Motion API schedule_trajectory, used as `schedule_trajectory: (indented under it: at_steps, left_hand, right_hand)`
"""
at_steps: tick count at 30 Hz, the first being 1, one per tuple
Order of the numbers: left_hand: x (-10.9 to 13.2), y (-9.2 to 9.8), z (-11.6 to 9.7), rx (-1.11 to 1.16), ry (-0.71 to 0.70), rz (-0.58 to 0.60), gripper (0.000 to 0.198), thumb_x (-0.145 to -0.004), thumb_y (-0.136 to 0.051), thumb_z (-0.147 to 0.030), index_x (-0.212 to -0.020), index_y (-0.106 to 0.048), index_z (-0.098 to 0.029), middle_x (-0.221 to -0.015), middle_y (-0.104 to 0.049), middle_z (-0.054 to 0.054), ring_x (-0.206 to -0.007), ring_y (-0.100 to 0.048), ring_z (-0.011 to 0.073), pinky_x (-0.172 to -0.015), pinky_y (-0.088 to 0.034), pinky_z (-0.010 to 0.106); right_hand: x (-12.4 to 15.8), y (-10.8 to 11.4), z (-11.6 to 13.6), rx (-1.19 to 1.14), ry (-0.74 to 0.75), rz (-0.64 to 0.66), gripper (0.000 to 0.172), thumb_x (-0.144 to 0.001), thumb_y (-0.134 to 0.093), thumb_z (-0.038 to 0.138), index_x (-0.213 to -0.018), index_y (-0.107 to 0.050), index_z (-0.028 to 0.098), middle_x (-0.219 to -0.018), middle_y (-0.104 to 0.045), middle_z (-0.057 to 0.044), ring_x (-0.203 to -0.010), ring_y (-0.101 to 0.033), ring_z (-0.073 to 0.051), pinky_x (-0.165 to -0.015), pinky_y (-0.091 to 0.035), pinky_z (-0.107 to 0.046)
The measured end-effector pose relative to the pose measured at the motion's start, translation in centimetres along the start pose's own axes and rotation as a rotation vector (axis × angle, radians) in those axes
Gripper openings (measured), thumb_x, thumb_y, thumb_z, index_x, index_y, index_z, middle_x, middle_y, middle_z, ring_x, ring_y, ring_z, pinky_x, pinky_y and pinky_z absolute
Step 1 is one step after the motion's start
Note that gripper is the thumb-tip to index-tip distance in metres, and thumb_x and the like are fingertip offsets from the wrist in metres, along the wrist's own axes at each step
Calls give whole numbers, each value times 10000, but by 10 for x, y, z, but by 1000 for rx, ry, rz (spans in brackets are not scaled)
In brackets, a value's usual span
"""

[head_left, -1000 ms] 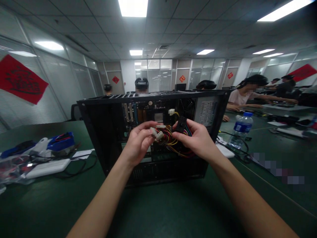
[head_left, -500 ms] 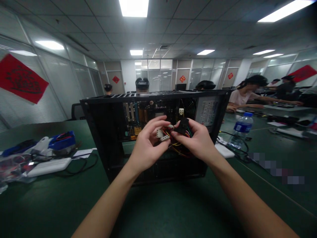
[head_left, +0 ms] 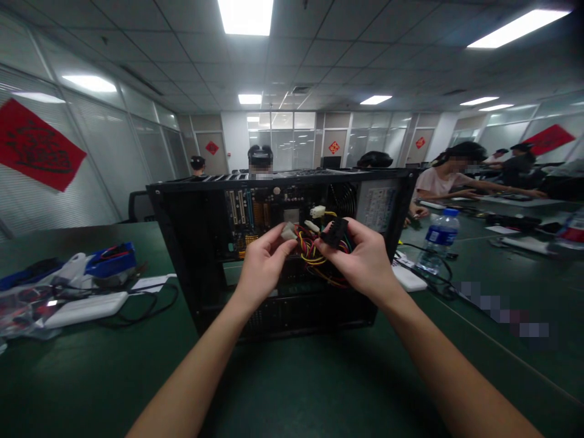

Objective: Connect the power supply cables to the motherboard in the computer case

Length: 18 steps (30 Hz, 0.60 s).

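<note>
Green table (head_left: 310,377); case (head_left: 296,310); left hand (head_left: 261,267) pinching pale plug (head_left: 288,232), right hand (head_left: 365,254) pinching black plug (head_left: 335,233); tease wires (head_left: 311,250) gently.

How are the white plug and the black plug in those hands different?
The white plug is pale, while the black plug is dark. The white plug looks smaller; the black plug looks bigger. The left hand pinches the white plug, and the right hand grips the black plug. Both are held at the computer case's open side.
</note>
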<state>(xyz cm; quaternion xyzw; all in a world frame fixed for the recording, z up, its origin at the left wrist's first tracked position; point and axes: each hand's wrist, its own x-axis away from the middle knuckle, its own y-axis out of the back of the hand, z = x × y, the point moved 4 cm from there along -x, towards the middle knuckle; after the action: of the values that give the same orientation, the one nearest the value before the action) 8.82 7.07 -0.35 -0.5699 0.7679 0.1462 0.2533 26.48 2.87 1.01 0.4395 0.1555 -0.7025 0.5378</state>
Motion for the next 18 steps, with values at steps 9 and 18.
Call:
schedule_trajectory:
  at_steps: [9, 18]
  left_hand:
    - [5, -6, 13, 333, 351, 12, 343, -739, -833, -314, -1029, -749, -150, -1099, -739, 92, -904, -681, 171, -793, -579, 286]
    - [-8, 28, 27, 387, 339, -366, 197, -727, -764, -147, -915, -712, -173, -1033, -718, 30, -855, -652, 107, -820, -526, 233]
  right_hand:
    - [-1, 5, 3, 79, 122, -8, 120, -846, -703, 265, -876, -635, 171, -776, -663, -8, -691, -603, -146, -624, -456, -238]
    - [-6, -3, -10, 334, 19, 270, 190, -890, -668, 321, -829, -626, 146, -742, -669, -36, -648, -595, -150, -582, -376, -241]
